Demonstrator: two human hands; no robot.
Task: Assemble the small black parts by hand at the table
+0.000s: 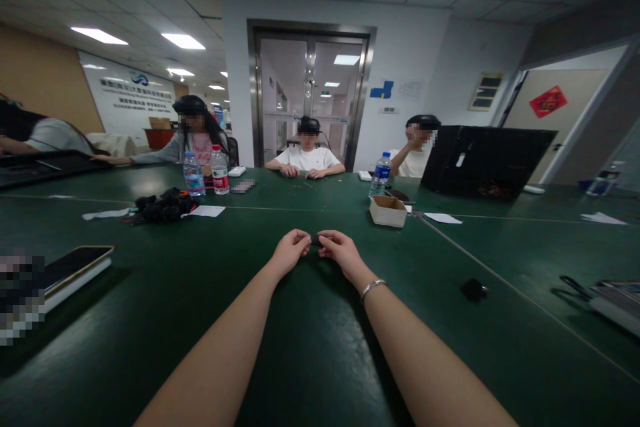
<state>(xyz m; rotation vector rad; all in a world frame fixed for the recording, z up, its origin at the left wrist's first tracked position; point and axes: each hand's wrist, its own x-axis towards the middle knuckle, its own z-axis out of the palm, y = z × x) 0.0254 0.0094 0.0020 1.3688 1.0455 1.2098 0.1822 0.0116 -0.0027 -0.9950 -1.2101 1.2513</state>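
Both my arms stretch out over the dark green table [310, 347]. My left hand [291, 251] and my right hand [341, 252] meet at the fingertips, each pinched on one end of a small dark object [316, 241] held just above the tabletop. The object is too small to name. A thin silver bracelet [373, 287] circles my right wrist.
A small cardboard box [388, 211] stands beyond my hands, a small black item [473, 289] lies to the right. A phone [75, 265] rests at the left, a heap of black gear [163, 205] and water bottles [206, 173] behind. A black open case [483, 161] and several seated people are at the far side.
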